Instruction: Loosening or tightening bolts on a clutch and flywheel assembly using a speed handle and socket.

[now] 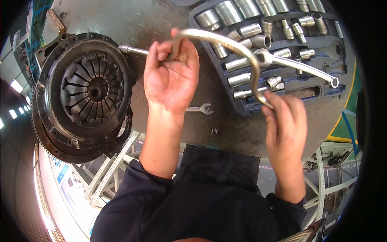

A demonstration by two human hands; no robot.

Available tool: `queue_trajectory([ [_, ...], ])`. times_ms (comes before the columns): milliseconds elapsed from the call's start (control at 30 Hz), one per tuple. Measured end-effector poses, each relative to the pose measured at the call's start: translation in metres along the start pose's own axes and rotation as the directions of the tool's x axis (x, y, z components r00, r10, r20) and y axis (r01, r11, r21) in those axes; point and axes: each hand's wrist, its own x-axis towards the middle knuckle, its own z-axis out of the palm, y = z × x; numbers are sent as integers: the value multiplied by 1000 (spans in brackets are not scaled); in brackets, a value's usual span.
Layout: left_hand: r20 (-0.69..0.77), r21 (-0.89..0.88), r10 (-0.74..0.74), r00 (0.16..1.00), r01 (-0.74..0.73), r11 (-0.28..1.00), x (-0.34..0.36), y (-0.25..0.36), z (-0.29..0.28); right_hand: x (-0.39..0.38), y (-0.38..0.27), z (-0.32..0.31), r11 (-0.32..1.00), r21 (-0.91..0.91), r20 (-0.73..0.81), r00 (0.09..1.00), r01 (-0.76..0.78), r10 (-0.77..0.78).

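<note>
My left hand (172, 74) is turned palm up, its fingers curled round one end of a bent metal rod (225, 41), shaped like a speed brace. My right hand (287, 121) grips the other end between thumb and fingers. The rod arcs between both hands, above the table and the edge of a socket case. Beyond the left fingers, a bright shaft with a socket-like tip (125, 49) points toward a clutch pressure plate (94, 92). The fingers hide whether this shaft joins the bent rod.
An open blue-grey socket case (238, 105) holds several chrome sockets. A combination wrench (300, 64) lies across it. Another open-ended wrench (206, 109) pokes out beside my left wrist on the metal table (161, 16). Small hardware (214, 131) lies near the table's front edge.
</note>
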Motion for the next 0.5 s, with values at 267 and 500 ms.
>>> queue_trajectory([
  [267, -43, 18, 18, 999, -17, 1000, 2, -5, 3, -13, 10, -3, 978, 110, 21, 984, -179, 177],
  [500, -87, 93, 88, 992, -80, 992, 8, -39, 19, 29, 45, -36, 998, -12, -95, 994, -61, 59],
])
